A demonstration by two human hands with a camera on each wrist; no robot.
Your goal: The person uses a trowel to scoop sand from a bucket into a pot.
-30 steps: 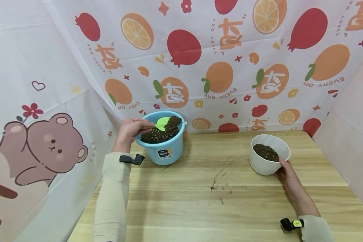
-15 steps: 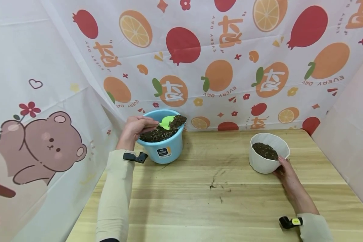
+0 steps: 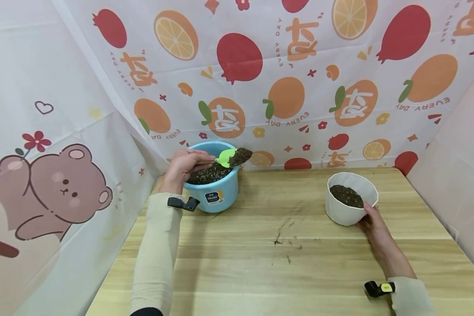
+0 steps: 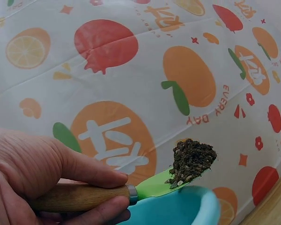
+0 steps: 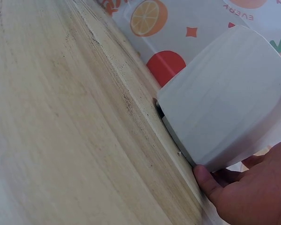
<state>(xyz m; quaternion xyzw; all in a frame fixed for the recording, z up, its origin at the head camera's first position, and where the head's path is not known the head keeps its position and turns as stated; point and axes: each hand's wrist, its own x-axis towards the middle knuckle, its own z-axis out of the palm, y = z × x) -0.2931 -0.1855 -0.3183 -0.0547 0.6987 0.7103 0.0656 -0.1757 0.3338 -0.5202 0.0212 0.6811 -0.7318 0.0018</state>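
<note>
In the head view my left hand (image 3: 187, 164) grips a small trowel by its wooden handle (image 4: 79, 197). The trowel's green blade (image 3: 225, 158) carries a heap of dark soil (image 4: 192, 161) above the right rim of a light blue bucket (image 3: 211, 197). More soil lies inside that bucket. Over on the right, my right hand (image 3: 375, 226) holds a white faceted flowerpot (image 3: 345, 215) at its near right side. Soil (image 3: 345, 196) fills part of the pot. The right wrist view shows the hand (image 5: 253, 192) low against the pot's wall, with some fingers hidden behind it.
Bucket and pot stand well apart on a wooden table (image 3: 253, 267). Dark crumbs and marks (image 3: 278, 241) lie between them, nearer the front. A fruit-printed cloth (image 3: 245, 105) hangs right behind the table, and a bear-printed cloth (image 3: 67, 188) closes off the left side.
My left hand has moved to the right with the loaded trowel, bringing the soil from inside the bucket's opening to over its right rim. The right hand and flowerpot have stayed in place.
</note>
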